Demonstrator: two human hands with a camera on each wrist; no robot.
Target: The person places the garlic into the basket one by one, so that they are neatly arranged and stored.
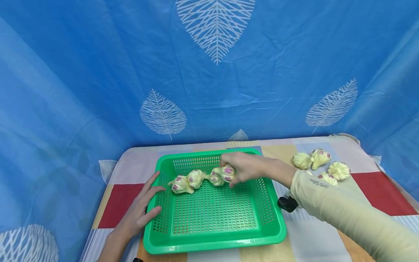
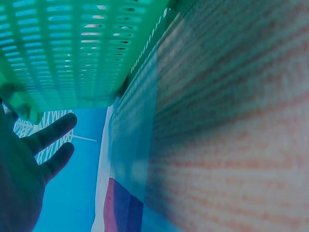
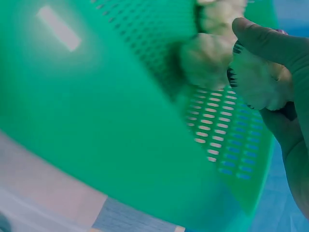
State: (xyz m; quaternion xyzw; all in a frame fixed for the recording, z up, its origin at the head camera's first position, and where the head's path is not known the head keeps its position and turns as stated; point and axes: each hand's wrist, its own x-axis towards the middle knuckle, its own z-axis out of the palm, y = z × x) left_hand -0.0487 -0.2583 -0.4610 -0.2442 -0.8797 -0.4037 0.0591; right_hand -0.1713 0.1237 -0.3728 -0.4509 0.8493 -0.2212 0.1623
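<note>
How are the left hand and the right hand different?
The left hand is spread out and holds nothing, but the right hand grips a garlic bulb. The left hand is at the left rim of the basket, while the right hand is over the inside, toward the far side. Both hands are bare.
</note>
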